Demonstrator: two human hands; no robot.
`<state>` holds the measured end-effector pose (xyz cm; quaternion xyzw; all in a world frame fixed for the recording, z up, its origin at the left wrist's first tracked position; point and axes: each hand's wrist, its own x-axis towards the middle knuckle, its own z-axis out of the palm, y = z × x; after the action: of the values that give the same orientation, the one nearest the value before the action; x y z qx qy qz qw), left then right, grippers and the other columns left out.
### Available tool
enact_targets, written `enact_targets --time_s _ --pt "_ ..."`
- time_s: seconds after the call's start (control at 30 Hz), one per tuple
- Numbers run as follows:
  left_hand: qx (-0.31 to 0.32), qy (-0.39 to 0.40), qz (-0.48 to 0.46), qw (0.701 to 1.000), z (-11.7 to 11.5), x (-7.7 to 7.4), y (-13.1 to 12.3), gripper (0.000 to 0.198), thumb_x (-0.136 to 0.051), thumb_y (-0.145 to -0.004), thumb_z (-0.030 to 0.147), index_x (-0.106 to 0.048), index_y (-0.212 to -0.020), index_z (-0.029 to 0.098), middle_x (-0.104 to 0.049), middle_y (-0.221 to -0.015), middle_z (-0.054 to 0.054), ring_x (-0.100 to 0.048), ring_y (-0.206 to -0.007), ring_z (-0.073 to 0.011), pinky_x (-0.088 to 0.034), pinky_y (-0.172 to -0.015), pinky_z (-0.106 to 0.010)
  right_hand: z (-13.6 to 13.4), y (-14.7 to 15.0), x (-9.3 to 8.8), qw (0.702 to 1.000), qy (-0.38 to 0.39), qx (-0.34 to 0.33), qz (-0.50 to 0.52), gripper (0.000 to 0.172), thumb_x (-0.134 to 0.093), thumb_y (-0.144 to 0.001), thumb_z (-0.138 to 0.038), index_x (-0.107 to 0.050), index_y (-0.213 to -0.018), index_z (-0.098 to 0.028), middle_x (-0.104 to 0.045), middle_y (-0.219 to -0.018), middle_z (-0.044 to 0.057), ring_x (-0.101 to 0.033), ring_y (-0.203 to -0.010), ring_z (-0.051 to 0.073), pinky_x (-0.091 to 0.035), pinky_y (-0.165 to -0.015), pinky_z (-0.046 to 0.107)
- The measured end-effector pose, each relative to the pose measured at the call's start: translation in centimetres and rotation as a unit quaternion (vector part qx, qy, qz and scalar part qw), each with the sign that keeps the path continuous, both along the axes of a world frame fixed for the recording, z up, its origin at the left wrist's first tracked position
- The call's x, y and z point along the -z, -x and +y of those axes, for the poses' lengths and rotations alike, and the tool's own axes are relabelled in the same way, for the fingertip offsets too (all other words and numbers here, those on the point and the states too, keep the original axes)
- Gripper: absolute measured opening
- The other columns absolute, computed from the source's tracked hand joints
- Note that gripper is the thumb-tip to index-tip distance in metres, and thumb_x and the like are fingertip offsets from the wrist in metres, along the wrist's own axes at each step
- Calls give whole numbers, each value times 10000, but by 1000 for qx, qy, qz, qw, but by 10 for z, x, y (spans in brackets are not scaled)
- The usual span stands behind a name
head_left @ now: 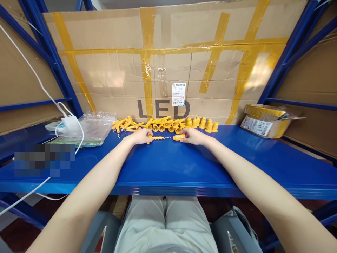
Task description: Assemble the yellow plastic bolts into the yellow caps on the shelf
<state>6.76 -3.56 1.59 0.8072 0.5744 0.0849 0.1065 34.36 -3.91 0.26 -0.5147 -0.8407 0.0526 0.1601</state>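
Observation:
My left hand (142,136) is closed on the handle end of a yellow plastic corkscrew (158,138), whose metal spiral points right. Facing it across a small gap, a yellow bell-shaped sleeve (178,137) lies on its side in the fingers of my right hand (194,136). Both hands are low over the blue shelf (168,165). Behind them is a pile of yellow corkscrew handles (127,123), some with metal spirals showing. More yellow sleeves (162,127) lie beside the pile with their round openings toward me, and several stand upright (209,125) at the right.
A large taped cardboard sheet (116,73) closes off the back. Clear plastic bags (96,128) and a white plug with cables (70,123) are at the left. An opened cardboard box (265,121) sits at the right, near the blue rack post (288,52).

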Motion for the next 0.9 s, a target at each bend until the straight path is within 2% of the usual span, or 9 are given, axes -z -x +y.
enact_targets --time_s 0.27,0.5,0.73,0.9 --pt "23 -27 -16 999 -1 2 -4 359 -570 -712 306 -647 -1038 178 -697 -739 -13 -622 -664 -181 -425 -640 -261 0 4 0 1000 -7 4 9 379 -709 -780 -227 -642 -1135 -112 -707 -955 97 -660 -849 207 -488 -760 282" --pt "31 -51 -38 998 0 2 -5 295 -579 -728 294 -644 -989 172 -652 -669 -4 -597 -672 -187 -395 -617 -260 -1 2 -1 1000 -14 -4 18 329 -724 -763 -206 -664 -1076 -123 -705 -950 99 -658 -878 219 -484 -793 298" --pt "56 -62 -55 995 -3 3 -10 264 -566 -746 323 -606 -972 194 -624 -669 9 -578 -643 -175 -381 -599 -258 2 11 8 993 -46 -48 100 316 -708 -771 -240 -636 -1062 -138 -695 -985 83 -644 -863 195 -493 -791 318" --pt "60 -57 -53 995 -5 5 -12 242 -559 -753 298 -537 -980 216 -634 -675 17 -578 -650 -177 -386 -607 -261 5 11 14 986 -66 -60 140 298 -694 -781 -264 -583 -1035 -154 -669 -885 48 -624 -748 159 -498 -703 291"
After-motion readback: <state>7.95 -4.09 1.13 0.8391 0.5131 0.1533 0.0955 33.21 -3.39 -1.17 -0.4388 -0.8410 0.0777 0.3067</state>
